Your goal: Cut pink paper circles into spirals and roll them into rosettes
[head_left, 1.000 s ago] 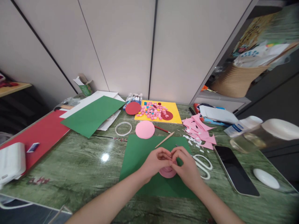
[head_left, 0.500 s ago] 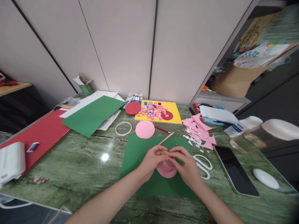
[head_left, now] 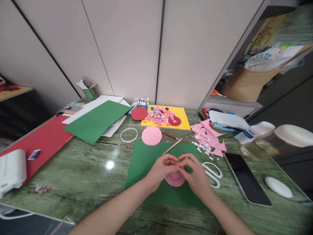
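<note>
Pale cabinet panels [head_left: 122, 49] back the scene, tops cut off by the frame. Green marbled table [head_left: 97, 189] below, near edge mostly out of frame. Red sheet [head_left: 49, 137] at the left, running out of frame, partly under a white device [head_left: 12, 169] also cropped by the left edge. Green work sheet [head_left: 144, 156] lies under the hands, its middle covered by them. Loose green sheet [head_left: 97, 120] farther back, over white papers. Woven basket [head_left: 249, 85] on the shelf, contents blurred, can't make them out.

Yellow sheet [head_left: 183, 112] at the back, mostly covered by pink pellets [head_left: 158, 116] and a dark red disc [head_left: 175, 121]. Clear container [head_left: 259, 150] at the right, smeared, cropped by the frame. Phone [head_left: 246, 179] lies near it, screen dark.

Left hand [head_left: 160, 171] and right hand [head_left: 195, 173]: fingers narrowed, tips meeting, both holding the pink paper piece [head_left: 175, 182] over the green work sheet. Fingers cover its upper part, exact pinch hidden. Looks ringed, detail too small.

Pink disc [head_left: 152, 135] just beyond the green work sheet. White scissors [head_left: 216, 186] beside the right hand; only handles clear. Pointed wooden stick [head_left: 172, 146] beyond the fingers. White scraps [head_left: 200, 150], too tiny to count.
</note>
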A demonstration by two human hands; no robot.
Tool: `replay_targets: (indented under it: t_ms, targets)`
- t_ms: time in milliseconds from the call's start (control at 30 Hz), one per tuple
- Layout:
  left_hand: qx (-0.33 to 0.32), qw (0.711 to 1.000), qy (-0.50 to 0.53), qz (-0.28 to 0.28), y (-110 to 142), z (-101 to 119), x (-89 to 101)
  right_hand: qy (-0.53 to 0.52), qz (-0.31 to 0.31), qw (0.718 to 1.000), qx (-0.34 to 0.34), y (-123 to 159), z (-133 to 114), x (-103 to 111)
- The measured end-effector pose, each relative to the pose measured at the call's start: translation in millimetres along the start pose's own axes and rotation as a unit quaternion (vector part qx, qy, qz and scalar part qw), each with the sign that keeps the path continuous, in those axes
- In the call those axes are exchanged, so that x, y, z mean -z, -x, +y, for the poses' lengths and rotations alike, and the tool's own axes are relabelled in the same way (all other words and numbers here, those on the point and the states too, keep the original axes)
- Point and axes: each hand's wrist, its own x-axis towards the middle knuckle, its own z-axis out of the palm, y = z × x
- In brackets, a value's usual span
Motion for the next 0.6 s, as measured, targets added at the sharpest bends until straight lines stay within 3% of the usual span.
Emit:
replay_targets:
  t_ms: [367,600]
  targets:
    - [0.016,1.0,-0.025,-0.007,0.0,-0.8,-0.4,-0.019,-0.007,1.0,-0.01,-1.1,-5.0,0.1]
    - [0.001,1.0,0.015,0.014,-0.7,-0.4,1.6,0.011,-0.003,1.0,0.006,-0.8,-5.0,3.0]
